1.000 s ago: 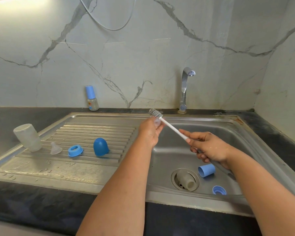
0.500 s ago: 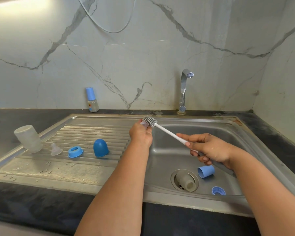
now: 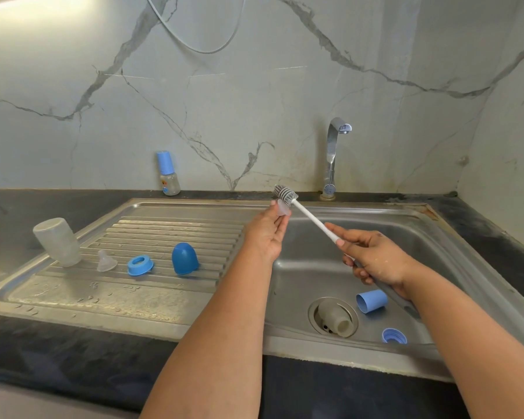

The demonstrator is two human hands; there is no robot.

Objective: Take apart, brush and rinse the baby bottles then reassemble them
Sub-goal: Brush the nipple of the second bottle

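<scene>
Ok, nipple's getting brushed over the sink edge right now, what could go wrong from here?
The left hand pinches the clear nipple only at its fingertips while the brush bears on it; it could slip and drop into the basin.

The small bottle lies across the drain, so rinse water may pool.

The light blue cap and threaded ring lie loose on the basin floor, where runoff from brushing may dirty them again.

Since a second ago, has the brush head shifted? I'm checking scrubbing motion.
Yes. The brush head has moved left, further from the tap, with the teat in the left hand.
</scene>
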